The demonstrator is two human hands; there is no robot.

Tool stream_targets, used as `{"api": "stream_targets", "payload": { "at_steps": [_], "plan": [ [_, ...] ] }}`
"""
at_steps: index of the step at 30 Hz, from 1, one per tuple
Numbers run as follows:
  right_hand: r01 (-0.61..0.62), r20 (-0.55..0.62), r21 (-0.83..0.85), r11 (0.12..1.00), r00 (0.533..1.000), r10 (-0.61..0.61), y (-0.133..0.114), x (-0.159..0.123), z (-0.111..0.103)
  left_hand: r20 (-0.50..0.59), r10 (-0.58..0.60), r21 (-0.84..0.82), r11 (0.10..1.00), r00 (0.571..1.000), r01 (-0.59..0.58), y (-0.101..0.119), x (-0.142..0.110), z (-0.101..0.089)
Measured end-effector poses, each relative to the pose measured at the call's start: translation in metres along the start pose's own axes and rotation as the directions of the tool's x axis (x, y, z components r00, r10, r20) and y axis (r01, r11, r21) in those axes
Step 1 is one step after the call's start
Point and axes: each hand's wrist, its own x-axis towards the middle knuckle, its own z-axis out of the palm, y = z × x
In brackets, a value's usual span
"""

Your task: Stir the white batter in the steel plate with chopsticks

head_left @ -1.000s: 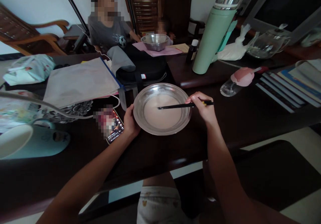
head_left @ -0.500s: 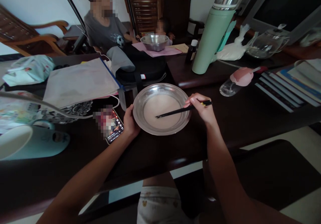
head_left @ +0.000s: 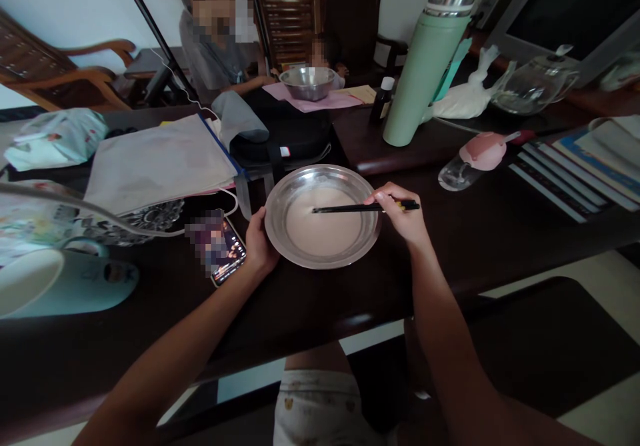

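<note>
In front of me a wide metal bowl (head_left: pixel 276 233) rests on the dark wooden table, with a pale, milky liquid (head_left: pixel 325 236) inside. My left hand (head_left: pixel 261 246) grips the bowl's left rim, thumb at the edge and the other fingers partly hidden beneath. A pair of black chopsticks (head_left: pixel 345 209) is held in my right hand (head_left: pixel 399 211) at the bowl's right side. Their tips dip into the liquid near the middle and the sticks lie almost level. Just left of my left hand is a phone (head_left: pixel 229 253) with its screen lit.
A pale blue mug (head_left: pixel 95 286) lies left, near a document folder (head_left: pixel 155 159). Beyond the bowl are a black case (head_left: pixel 285 133), a second metal bowl (head_left: pixel 307 85) and two people. A green thermos (head_left: pixel 423 73), pink-topped bottle (head_left: pixel 473 159) and stacked books (head_left: pixel 565 179) stand right.
The chopstick tips have moved away from me through the liquid, and the sticks now lie flatter. My left hand and the bowl stay put. The person at the back has leaned to the right.
</note>
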Motion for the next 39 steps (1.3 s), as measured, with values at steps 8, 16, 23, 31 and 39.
{"api": "stream_targets", "payload": {
  "at_steps": [8,16,23,31,39],
  "plan": [
    [-0.038,0.052,0.040,0.998,0.998,0.036,-0.0027,0.0005,0.0011,-0.030,-0.027,-0.042,0.999,0.999,0.026,0.0005,-0.0019,0.0036],
    [-0.087,-0.015,0.063,0.994,0.996,0.088,-0.0031,0.0001,0.0007,-0.033,-0.012,-0.040,0.999,0.999,0.010,0.0006,-0.0021,0.0041],
    [-0.047,-0.044,0.033,0.998,0.998,0.049,-0.0021,0.0005,0.0003,-0.030,-0.007,-0.028,1.000,1.000,0.006,0.0003,-0.0018,0.0036],
    [-0.029,0.052,0.016,0.999,0.998,0.028,-0.0038,0.0009,-0.0002,-0.034,0.000,-0.046,0.999,0.999,-0.002,0.0003,-0.0026,0.0051],
    [-0.062,0.085,0.053,0.997,0.995,0.058,-0.0042,0.0006,-0.0012,-0.029,-0.017,-0.041,0.999,0.999,0.016,0.0015,-0.0031,0.0048]
  ]
}}
